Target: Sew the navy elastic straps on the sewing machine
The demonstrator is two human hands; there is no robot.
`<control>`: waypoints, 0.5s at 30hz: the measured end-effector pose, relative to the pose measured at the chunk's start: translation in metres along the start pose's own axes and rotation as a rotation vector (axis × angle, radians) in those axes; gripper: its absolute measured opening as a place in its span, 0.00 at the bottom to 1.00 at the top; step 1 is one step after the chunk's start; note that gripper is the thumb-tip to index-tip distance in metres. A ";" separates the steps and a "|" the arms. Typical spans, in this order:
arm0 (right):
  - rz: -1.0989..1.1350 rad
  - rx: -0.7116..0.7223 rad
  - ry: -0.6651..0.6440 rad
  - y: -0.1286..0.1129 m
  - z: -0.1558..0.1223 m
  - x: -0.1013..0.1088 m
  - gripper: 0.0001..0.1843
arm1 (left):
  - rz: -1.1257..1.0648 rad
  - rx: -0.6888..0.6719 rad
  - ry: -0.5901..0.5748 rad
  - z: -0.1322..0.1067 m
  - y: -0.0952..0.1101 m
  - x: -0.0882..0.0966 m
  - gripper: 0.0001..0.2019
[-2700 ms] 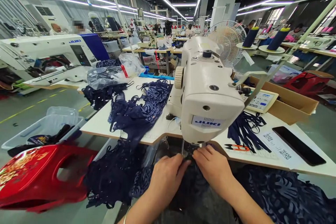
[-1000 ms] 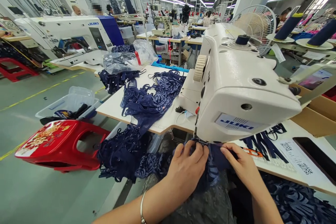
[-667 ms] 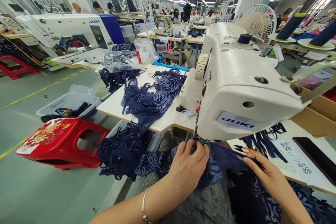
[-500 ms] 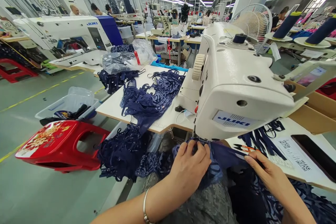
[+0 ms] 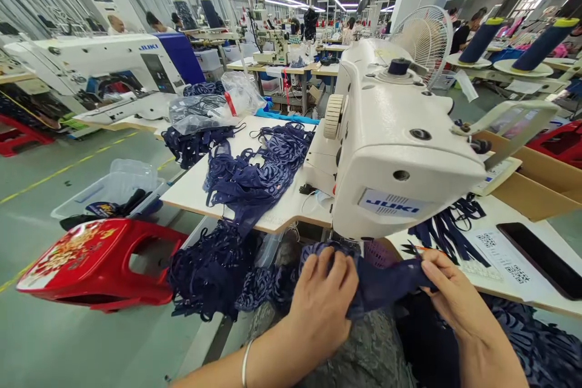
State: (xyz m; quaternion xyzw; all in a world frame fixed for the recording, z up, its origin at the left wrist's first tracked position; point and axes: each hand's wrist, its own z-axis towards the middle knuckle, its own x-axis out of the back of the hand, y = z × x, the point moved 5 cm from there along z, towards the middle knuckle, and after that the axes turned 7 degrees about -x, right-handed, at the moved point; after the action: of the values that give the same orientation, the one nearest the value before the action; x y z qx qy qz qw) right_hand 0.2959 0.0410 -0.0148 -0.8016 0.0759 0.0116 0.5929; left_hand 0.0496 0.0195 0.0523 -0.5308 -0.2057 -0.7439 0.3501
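Observation:
My left hand (image 5: 324, 298) is closed over a navy lace piece (image 5: 386, 282) just below the head of a white JUKI sewing machine (image 5: 391, 151). My right hand (image 5: 448, 291) pinches the right end of that same piece, stretched between the two hands. A silver bangle sits on my left wrist. Red-handled thread snips (image 5: 421, 250) lie on the table beside my right hand. More navy lace (image 5: 541, 345) lies over my lap at the lower right.
A pile of navy lace pieces (image 5: 254, 173) lies on the white table (image 5: 191, 191) and hangs off its front edge. A red plastic stool (image 5: 95, 260) and clear bin (image 5: 109, 185) stand left. Black phone (image 5: 541, 257), QR sheet (image 5: 495, 248) and cardboard box (image 5: 536, 179) are right.
My hands have drawn the navy piece back from under the machine head toward me. My right hand slid right along the fabric, then came back in and now pinches its end.

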 end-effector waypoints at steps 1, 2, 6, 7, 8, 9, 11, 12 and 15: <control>0.065 -0.024 -0.019 -0.002 -0.002 -0.011 0.16 | 0.006 0.036 0.024 -0.004 -0.008 0.000 0.22; 0.102 -0.040 -0.038 -0.004 -0.003 -0.024 0.16 | 0.030 0.086 0.057 -0.007 -0.017 0.000 0.19; 0.041 0.006 -0.093 -0.009 -0.003 -0.077 0.19 | 0.188 0.189 0.140 -0.018 -0.046 -0.009 0.23; -0.006 0.053 -0.086 -0.010 -0.001 -0.087 0.18 | 0.208 0.167 0.160 -0.019 -0.048 -0.012 0.25; -0.062 0.106 -0.068 -0.010 0.002 -0.095 0.17 | 0.213 0.125 0.184 -0.020 -0.048 -0.013 0.26; -0.124 0.161 -0.042 -0.011 0.004 -0.101 0.15 | 0.209 0.066 0.212 -0.020 -0.046 -0.014 0.26; -0.242 0.240 0.003 -0.011 0.009 -0.107 0.12 | 0.192 -0.084 0.255 -0.020 -0.038 -0.013 0.25; -0.286 0.255 0.014 -0.010 0.010 -0.108 0.12 | 0.185 -0.165 0.246 -0.019 -0.033 -0.013 0.24; -0.325 0.249 0.000 -0.009 0.013 -0.106 0.13 | 0.160 -0.342 0.142 -0.015 -0.022 -0.014 0.21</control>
State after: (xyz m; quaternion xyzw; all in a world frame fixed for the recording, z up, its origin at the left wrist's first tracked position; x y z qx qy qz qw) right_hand 0.1934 0.0672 0.0017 -0.7239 -0.0536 -0.0934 0.6814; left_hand 0.0265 0.0290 0.0354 -0.5432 -0.0085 -0.7735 0.3265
